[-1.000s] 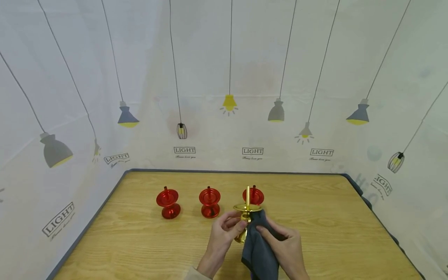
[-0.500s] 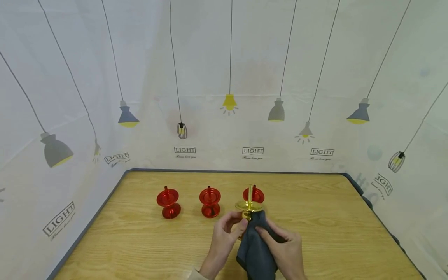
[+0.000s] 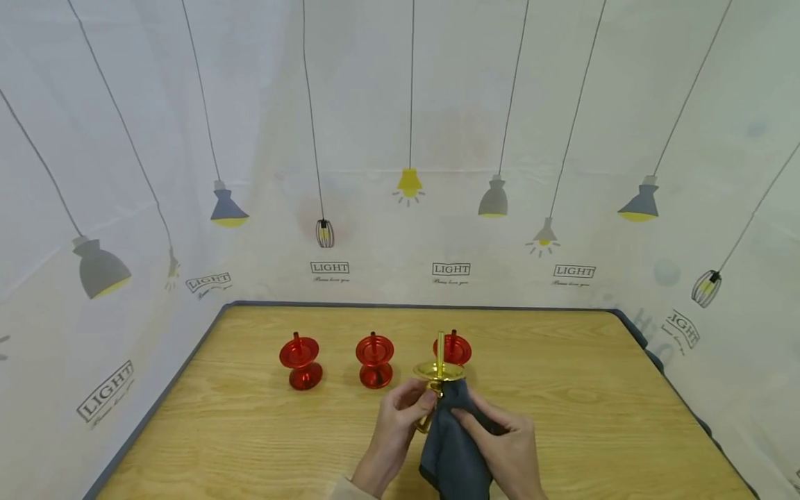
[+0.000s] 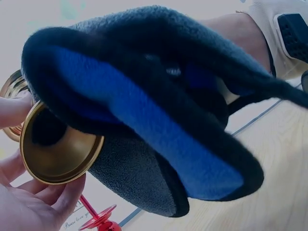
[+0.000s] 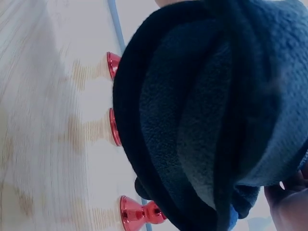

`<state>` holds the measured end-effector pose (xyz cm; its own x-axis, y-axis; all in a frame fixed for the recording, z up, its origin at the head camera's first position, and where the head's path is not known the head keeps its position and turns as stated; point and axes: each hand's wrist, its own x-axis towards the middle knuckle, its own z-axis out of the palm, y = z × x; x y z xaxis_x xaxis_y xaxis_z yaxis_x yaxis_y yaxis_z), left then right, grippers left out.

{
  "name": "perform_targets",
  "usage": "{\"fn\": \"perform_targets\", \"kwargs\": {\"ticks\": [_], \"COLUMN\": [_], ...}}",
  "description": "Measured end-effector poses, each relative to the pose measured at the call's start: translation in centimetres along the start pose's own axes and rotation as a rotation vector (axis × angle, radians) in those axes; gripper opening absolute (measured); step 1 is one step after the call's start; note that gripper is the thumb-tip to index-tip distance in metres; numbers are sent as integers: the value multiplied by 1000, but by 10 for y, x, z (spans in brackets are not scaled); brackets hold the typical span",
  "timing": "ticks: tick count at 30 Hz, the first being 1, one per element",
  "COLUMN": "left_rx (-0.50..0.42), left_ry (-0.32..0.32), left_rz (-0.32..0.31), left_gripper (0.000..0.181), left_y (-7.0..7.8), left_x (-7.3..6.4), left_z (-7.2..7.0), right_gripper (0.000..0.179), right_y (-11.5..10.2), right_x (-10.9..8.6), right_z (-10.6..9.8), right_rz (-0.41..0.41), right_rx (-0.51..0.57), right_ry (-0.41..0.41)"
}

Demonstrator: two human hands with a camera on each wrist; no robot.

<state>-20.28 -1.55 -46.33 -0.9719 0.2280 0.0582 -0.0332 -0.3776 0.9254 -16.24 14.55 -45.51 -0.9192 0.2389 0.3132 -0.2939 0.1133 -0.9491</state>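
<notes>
My left hand (image 3: 395, 427) grips a gold candle holder (image 3: 440, 371) by its stem, between thumb and fingers. The holder stands upright above the table, its dish and tall center tube on top. In the left wrist view its hollow base (image 4: 60, 149) faces the camera. My right hand (image 3: 509, 444) pinches a dark blue-grey cloth (image 3: 459, 444) and presses it against the right side of the holder, just under the dish. The cloth hangs down in folds, with a bright blue inner side and black edging in the left wrist view. It hides much of the stem and base.
Three red candle holders stand in a row at the back of the wooden table (image 3: 250, 437): a left one (image 3: 305, 376), a middle one (image 3: 376, 375) and a right one (image 3: 459, 349) partly behind the gold one. A white curtain (image 3: 362, 104) printed with lamps surrounds the table.
The gold holder tilts and shifts slightly in my left hand, rising a little and then lowering to the left. The cloth moves slightly left with my right hand. The red holders stay put.
</notes>
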Motion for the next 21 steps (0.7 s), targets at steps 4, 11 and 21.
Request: {"fn": "perform_targets", "kwargs": {"ticks": [4, 11, 21], "left_rx": [27, 3, -8], "left_ry": [-16, -119, -133], "left_rz": [-22, -41, -34], "left_gripper": [24, 50, 53], "left_y": [1, -1, 0], "left_x": [0, 1, -3], "left_z": [-1, -3, 5], "right_gripper": [34, 34, 34], "right_y": [2, 1, 2], "right_x": [1, 3, 0], "right_z": [-1, -4, 0], "right_rz": [14, 50, 28], "right_rx": [1, -11, 1], "right_ry": [-3, -17, 5]}}
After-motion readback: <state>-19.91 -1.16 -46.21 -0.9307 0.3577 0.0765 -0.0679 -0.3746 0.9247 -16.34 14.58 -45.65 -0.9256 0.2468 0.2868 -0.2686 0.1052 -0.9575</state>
